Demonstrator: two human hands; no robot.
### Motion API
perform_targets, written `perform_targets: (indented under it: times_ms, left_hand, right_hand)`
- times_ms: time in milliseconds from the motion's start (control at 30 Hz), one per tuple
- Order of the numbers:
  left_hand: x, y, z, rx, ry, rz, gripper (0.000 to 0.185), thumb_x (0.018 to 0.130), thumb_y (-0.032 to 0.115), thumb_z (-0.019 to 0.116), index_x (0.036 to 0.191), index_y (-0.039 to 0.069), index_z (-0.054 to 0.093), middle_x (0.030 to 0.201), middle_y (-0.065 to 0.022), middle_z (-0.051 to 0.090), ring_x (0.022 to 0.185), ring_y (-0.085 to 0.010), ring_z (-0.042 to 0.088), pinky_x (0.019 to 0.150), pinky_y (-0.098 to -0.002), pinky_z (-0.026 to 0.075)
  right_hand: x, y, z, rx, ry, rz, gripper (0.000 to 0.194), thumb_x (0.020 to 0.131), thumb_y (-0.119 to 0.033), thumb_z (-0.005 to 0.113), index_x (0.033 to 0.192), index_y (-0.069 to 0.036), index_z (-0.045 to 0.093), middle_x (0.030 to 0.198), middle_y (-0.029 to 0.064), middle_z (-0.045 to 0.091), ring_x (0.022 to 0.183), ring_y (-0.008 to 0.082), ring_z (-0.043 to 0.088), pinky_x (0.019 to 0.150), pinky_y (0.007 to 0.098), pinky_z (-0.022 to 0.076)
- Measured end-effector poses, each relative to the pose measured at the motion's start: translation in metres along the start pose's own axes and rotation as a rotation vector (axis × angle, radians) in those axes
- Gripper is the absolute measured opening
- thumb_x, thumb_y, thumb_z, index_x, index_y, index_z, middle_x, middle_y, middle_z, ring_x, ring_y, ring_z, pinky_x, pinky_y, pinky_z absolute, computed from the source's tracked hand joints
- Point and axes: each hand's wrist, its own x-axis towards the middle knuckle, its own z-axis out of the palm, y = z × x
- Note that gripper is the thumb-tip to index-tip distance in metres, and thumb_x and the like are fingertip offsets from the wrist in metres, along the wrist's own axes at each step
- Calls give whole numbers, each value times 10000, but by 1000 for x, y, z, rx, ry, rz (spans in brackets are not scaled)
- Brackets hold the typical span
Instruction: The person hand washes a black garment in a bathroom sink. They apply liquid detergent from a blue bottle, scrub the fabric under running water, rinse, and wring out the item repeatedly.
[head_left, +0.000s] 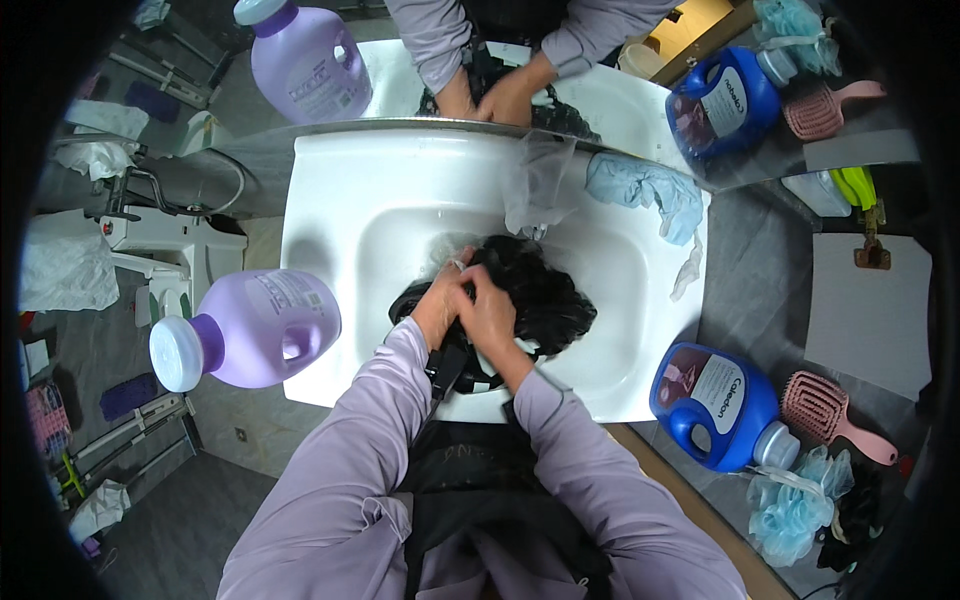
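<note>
Dark, wet-looking cloth (551, 300) lies bunched in a white washbasin (630, 390), under the faucet. Over its left part my two hands meet, close above the basin. My left hand (442, 300) reaches in from the lower left, fingers pointing up near a whitish, bubbly patch. Across its fingers lies my right hand (487, 311), fingers curled; whether either one grips the cloth is hidden. A black strap or cord hangs by my left wrist. The faucet (534, 229) is partly covered by a translucent plastic bag (540, 184).
A purple detergent bottle (262, 330) stands at the basin's left edge. Light blue cloth (649, 191) lies on the back right rim. To the right are a blue detergent bottle (720, 405), a pink hairbrush (825, 412) and a blue mesh sponge (795, 510). A mirror spans the back.
</note>
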Motion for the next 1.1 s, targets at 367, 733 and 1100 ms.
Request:
perform_targets:
  times_ms: [367,733,1100]
  left_hand:
    - [-54,5,25,-295,-429,16,289,986,246,489,1093,13,622,974,-80,652,860,-193,610,758,-340,515]
    - [-121,74,50,887,143,471,841,792,340,779,1435,-10,364,1296,-180,541,1161,-240,546,982,-333,446]
    - [-126,94,11,-104,124,203,284,903,247,641,1088,33,622,944,-93,688,803,-220,687,733,-360,586]
  right_hand:
    - [-28,-35,-8,142,240,-15,271,826,-383,670,760,-121,650,738,166,649,733,419,632,611,485,487]
    - [29,14,-70,380,-11,-225,179,860,-155,611,996,-39,619,939,114,660,876,241,640,791,352,496]
    - [-4,20,-85,-386,-362,-286,504,820,-289,647,1233,-18,551,1134,229,614,1075,386,580,954,399,446]
